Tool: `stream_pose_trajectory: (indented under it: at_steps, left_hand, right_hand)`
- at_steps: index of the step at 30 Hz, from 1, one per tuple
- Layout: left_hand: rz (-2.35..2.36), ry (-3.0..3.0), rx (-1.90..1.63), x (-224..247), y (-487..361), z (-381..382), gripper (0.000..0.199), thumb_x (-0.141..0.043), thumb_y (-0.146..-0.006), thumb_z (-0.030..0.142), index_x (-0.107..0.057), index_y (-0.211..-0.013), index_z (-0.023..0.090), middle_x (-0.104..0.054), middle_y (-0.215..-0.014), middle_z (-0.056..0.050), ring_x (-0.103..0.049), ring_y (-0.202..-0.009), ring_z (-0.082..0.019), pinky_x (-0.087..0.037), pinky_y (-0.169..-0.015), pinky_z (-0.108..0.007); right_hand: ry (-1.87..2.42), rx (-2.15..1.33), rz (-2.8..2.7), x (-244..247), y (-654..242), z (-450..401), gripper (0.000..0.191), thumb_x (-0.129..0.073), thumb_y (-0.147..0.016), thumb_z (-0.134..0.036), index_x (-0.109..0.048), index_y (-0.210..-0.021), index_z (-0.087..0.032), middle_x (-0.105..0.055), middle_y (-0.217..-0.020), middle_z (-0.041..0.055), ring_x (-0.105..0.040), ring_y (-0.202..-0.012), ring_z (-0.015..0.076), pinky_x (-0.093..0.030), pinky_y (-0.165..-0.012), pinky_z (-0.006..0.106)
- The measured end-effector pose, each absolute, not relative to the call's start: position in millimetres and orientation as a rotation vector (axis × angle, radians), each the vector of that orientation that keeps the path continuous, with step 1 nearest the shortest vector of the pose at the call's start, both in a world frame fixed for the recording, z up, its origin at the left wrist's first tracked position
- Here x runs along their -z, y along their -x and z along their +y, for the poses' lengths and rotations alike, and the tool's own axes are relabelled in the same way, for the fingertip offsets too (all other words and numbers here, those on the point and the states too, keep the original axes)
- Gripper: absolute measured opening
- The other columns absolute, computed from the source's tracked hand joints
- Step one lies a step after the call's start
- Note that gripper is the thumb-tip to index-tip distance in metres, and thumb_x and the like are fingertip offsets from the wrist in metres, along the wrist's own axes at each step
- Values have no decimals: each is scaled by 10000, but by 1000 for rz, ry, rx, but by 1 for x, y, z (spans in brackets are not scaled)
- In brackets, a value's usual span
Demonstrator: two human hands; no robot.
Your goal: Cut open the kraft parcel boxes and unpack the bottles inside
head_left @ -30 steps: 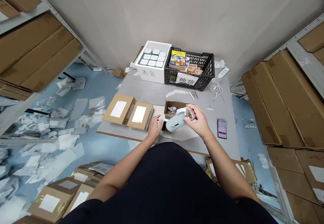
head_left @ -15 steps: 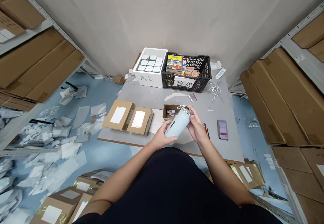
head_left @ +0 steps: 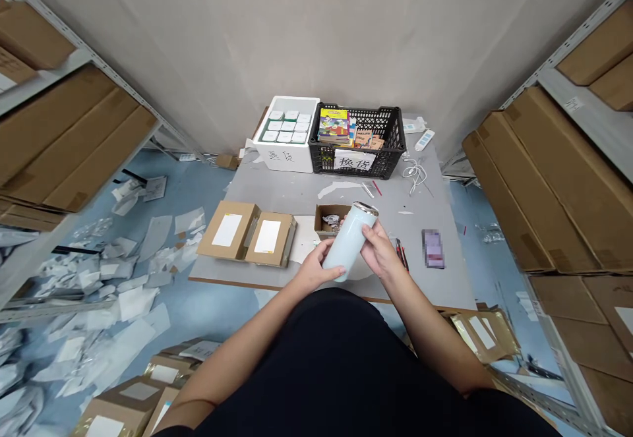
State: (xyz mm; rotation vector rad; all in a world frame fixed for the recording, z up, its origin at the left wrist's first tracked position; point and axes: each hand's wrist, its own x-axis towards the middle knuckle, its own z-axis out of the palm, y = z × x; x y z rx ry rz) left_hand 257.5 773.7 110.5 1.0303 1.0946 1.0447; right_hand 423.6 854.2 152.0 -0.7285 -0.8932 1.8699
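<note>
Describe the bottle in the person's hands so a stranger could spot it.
On the grey table, near the black crate, the left hand and right hand hold it beside a small open cardboard box. It is a pale blue metal-rimmed bottle, unlike the brown boxes nearby.

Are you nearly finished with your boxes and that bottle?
Partly, it seems. Done: two labelled cardboard boxes look closed on the table. In hand: the left hand and right hand hold a pale blue bottle. Left: a small open cardboard box, with crumpled wrapping inside, isn't closed.
</note>
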Motion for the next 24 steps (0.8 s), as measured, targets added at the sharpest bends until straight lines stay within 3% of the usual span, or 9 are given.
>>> stream_pose_trajectory:
  at_steps: [3,5,9,11,14,17,20,24]
  left_hand:
    - [671,-758,-859,-115,-257,770,802,-604,-729,712,-506,-1278,134,-654,-1069,-172,-657,-877,-298,-499,-764,-426]
    - [584,-690,-831,-116,-257,770,821,-513,-765,751,-502,-1284,116,-658,-1039,-188,-661,-835,-296,-498,-744,-436]
    - [1020,-1011,-1106,-117,-255,774,753,-760,-681,542,-499,-1296,194,-555,-1292,-134,-524,-1175,-311,-415,-975,-414]
    - [1188,-1135,-1152,-117,-252,774,811,-831,-603,480,-491,-1293,222,-519,-1336,-109,-478,-1221,-306,-383,-1018,-408]
    - [934,-960,-1030,-115,-249,771,793,-718,-681,618,-457,-1305,202,-606,-1162,-126,-613,-976,-272,-471,-872,-424]
    - [566,-746,-837,-112,-247,768,826,-534,-742,760,-451,-1305,161,-645,-1008,-148,-648,-764,-255,-504,-724,-428]
    - [734,-851,-950,-108,-248,768,760,-676,-720,642,-476,-1292,184,-615,-1132,-145,-633,-942,-278,-488,-827,-413]
    - [1146,-1160,-1094,-101,-246,771,808,-837,-619,428,-476,-1314,228,-523,-1317,-100,-495,-1202,-295,-402,-994,-381]
  right_hand:
    - [593,-2069,-851,-156,-430,855,576,-781,-672,-525,-589,-1140,-251,-697,-1082,80,-630,-1065,297,-514,-904,466]
    - [572,-2079,-836,-157,-429,855,587,-788,-652,-538,-601,-1127,-247,-702,-1071,80,-631,-1066,306,-518,-894,474]
    - [711,-1854,-786,-158,-417,852,485,-783,-707,-409,-604,-1125,-241,-704,-1069,59,-639,-1052,269,-512,-919,430]
    - [732,-1784,-777,-160,-415,851,473,-777,-726,-369,-591,-1145,-251,-698,-1086,48,-633,-1066,253,-503,-939,416]
    - [674,-1853,-839,-165,-419,849,492,-756,-741,-436,-578,-1160,-249,-689,-1117,70,-621,-1094,273,-509,-928,438]
    - [655,-1941,-936,-167,-423,849,546,-743,-724,-523,-581,-1155,-229,-679,-1142,107,-617,-1099,308,-520,-899,469]
    - [699,-1869,-978,-164,-419,846,602,-766,-702,-504,-559,-1197,-229,-670,-1163,110,-617,-1101,306,-515,-912,465]
    - [730,-1722,-1047,-155,-412,843,748,-767,-718,-449,-423,-1358,-273,-621,-1255,91,-601,-1138,276,-487,-968,451]
